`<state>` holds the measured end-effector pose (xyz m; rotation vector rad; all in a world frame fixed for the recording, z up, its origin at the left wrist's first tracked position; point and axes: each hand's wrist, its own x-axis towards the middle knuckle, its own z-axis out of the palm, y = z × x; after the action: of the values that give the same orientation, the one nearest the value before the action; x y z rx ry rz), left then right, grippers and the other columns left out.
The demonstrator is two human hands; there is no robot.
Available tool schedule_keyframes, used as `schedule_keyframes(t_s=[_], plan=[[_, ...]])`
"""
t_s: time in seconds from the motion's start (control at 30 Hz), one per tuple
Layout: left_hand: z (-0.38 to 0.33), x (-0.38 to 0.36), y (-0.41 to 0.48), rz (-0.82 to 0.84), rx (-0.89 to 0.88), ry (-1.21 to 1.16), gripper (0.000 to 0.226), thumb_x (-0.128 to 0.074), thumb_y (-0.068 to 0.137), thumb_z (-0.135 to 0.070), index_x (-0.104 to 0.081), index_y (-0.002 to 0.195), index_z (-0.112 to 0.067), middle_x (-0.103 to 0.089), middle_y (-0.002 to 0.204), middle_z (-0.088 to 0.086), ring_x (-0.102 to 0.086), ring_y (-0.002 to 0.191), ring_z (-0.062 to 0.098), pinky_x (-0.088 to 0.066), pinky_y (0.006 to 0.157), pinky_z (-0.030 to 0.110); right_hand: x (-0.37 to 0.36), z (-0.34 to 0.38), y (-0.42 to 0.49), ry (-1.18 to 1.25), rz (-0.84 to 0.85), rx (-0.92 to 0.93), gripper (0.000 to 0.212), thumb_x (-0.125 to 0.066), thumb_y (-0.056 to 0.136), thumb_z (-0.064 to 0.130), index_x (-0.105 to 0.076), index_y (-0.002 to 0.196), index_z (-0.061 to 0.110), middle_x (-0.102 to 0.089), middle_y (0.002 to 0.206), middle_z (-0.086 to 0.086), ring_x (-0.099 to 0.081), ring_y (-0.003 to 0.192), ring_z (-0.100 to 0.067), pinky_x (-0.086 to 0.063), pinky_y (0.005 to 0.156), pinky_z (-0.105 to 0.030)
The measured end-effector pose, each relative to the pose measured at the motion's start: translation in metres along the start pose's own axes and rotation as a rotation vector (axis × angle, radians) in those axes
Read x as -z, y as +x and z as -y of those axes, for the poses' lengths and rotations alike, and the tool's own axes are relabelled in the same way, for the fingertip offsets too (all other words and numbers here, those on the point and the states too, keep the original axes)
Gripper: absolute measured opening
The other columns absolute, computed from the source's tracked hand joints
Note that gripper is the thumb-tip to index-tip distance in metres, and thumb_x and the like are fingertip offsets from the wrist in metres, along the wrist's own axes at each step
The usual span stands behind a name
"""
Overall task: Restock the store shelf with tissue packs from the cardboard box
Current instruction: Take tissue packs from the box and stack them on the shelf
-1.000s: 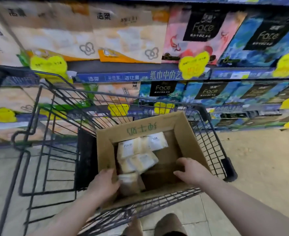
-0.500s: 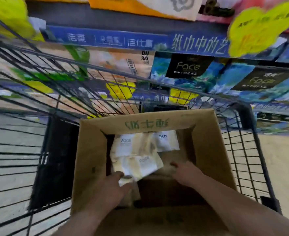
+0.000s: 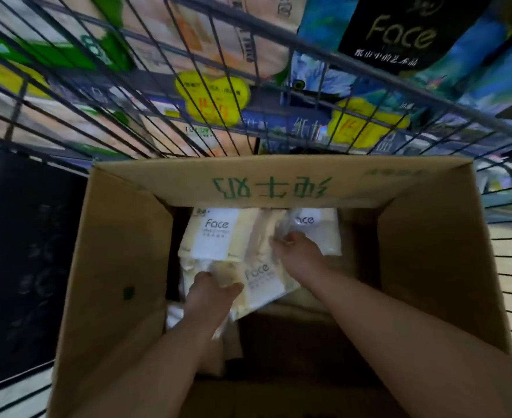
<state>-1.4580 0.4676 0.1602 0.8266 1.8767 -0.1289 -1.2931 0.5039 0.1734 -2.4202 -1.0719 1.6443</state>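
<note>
Inside cardboard box (image 3: 122, 267): left hand (image 3: 211, 294) fingers clasped round nearer tissue pack (image 3: 260, 282), right hand (image 3: 298, 251) fingers pinched on farther tissue pack (image 3: 316, 226).

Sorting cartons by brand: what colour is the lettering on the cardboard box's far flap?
Green lettering on the brown cardboard box, seen best in the head view.

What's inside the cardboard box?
Face tissue packs piled far left, left hand and right hand gripping them; bare cardboard box floor at right. Anything under the pile is covered.
</note>
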Motion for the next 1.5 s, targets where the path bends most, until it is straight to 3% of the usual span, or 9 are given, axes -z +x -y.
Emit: schedule_keyframes(t_s=[0.27,0.37,0.67,1.0,1.13,1.23,1.3,1.37,1.5], plan=[[-0.002,-0.008,0.001,-0.073,0.005,-0.021,0.045,-0.074,0.077,-0.034,-0.051,0.105,-0.006,-0.062,0.098,0.010,-0.057,0.068,0.016,-0.043,0.065,0.026,-0.020,-0.003,0.015,0.329,-0.061,-0.064,0.039,-0.068,0.081,0.039,-0.057,0.104,0.010,-0.063,0.106,-0.010,-0.063,0.099,-0.028,-0.054,0.089,-0.047],[-0.001,-0.007,-0.007,-0.075,-0.013,-0.099,0.035,-0.072,0.081,-0.028,-0.047,0.096,-0.009,-0.057,0.089,0.006,-0.056,0.080,0.023,-0.044,0.070,0.029,-0.019,-0.005,0.008,0.416,-0.067,-0.055,0.024,-0.066,0.086,0.026,-0.051,0.099,0.015,-0.056,0.103,-0.008,-0.061,0.096,-0.027,-0.054,0.089,-0.048],[0.000,0.025,-0.077,-0.048,-0.033,-0.247,0.025,-0.065,0.086,-0.013,-0.044,0.100,-0.012,-0.055,0.087,0.003,-0.053,0.070,0.013,-0.042,0.046,0.022,0.023,-0.018,-0.061,0.357,-0.156,-0.018,0.033,-0.062,0.090,0.019,-0.049,0.120,0.012,-0.056,0.107,-0.005,-0.059,0.096,-0.025,-0.050,0.082,-0.033],[-0.023,0.084,-0.172,-0.052,-0.079,-0.352,0.053,-0.065,0.087,-0.011,-0.043,0.135,-0.003,-0.057,0.124,0.016,-0.056,0.108,0.031,-0.040,0.079,0.028,0.086,0.005,-0.162,0.353,-0.176,0.103,0.035,-0.059,0.091,0.019,-0.050,0.124,0.012,-0.056,0.105,-0.004,-0.053,0.092,-0.020,-0.037,0.076,-0.026],[-0.033,0.103,-0.202,-0.047,-0.117,-0.492,0.043,-0.066,0.086,-0.009,-0.047,0.125,-0.010,-0.059,0.105,0.010,-0.059,0.100,0.031,-0.049,0.091,0.042,0.109,0.026,-0.188,0.355,-0.201,0.201,0.024,-0.061,0.089,0.019,-0.054,0.108,0.006,-0.055,0.088,-0.003,-0.053,0.085,-0.020,-0.035,0.068,-0.027],[-0.037,0.117,-0.221,-0.078,-0.147,-0.598,0.033,-0.064,0.086,-0.005,-0.049,0.114,-0.012,-0.061,0.094,0.007,-0.062,0.087,0.028,-0.053,0.072,0.036,0.124,0.043,-0.206,0.399,-0.192,0.252,0.018,-0.061,0.089,0.017,-0.053,0.098,0.004,-0.057,0.083,-0.011,-0.056,0.074,-0.026,-0.041,0.067,-0.030],[-0.039,0.126,-0.233,-0.126,-0.179,-0.625,0.032,-0.065,0.085,-0.004,-0.051,0.114,-0.008,-0.061,0.089,0.006,-0.060,0.079,0.025,-0.048,0.062,0.031,0.133,0.055,-0.218,0.427,-0.181,0.293,0.022,-0.062,0.089,0.015,-0.053,0.103,0.000,-0.062,0.095,-0.021,-0.063,0.085,-0.036,-0.051,0.073,-0.035],[-0.041,0.136,-0.245,-0.159,-0.215,-0.691,0.030,-0.064,0.085,-0.001,-0.053,0.111,-0.005,-0.062,0.089,0.009,-0.060,0.078,0.028,-0.050,0.065,0.033,0.141,0.069,-0.228,0.452,-0.148,0.343,0.022,-0.063,0.089,0.015,-0.054,0.106,0.003,-0.063,0.106,-0.021,-0.063,0.097,-0.038,-0.054,0.083,-0.051],[-0.045,0.161,-0.278,-0.166,-0.242,-0.847,0.014,-0.059,0.089,0.001,-0.052,0.092,-0.012,-0.063,0.096,0.017,-0.062,0.080,0.032,-0.054,0.067,0.040,0.153,0.103,-0.251,0.460,-0.074,0.470,0.014,-0.061,0.091,0.018,-0.056,0.102,0.025,-0.065,0.107,-0.002,-0.064,0.098,-0.025,-0.052,0.091,-0.050]])
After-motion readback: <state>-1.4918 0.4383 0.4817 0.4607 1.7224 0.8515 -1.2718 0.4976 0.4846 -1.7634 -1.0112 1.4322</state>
